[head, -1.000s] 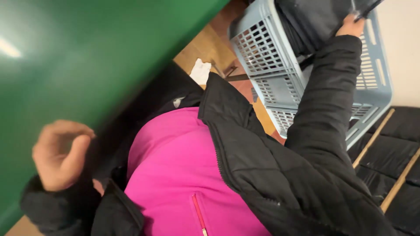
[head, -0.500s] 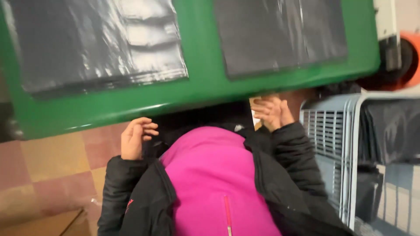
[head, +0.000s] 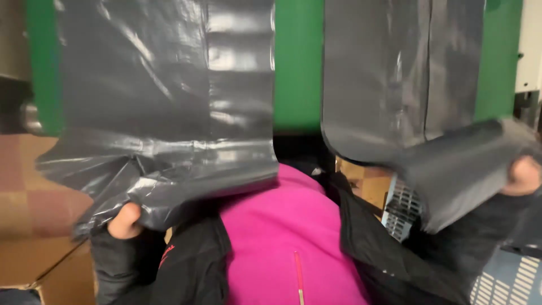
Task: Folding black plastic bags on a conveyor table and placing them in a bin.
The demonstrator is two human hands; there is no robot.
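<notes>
Two grey plastic bags lie flat on a green table (head: 297, 62). My left hand (head: 125, 221) grips the near edge of the left grey bag (head: 164, 107), which bunches and wrinkles around my fingers. My right hand (head: 522, 176) holds the near corner of the right grey bag (head: 395, 85), and that corner folds over toward me. Both arms are in black jacket sleeves. A pink top (head: 282, 243) under the open black jacket fills the bottom centre.
A pale blue slatted plastic basket (head: 403, 212) stands low at the right, beside my right sleeve. Reddish floor tiles (head: 28, 186) and a brown cardboard box (head: 45, 265) show at the lower left. A white object (head: 530, 45) is at the far right edge.
The view has swung from the basket up to the green table. Both hands, empty half a second ago below the table edge, now grip the near edges of the two grey bags.
</notes>
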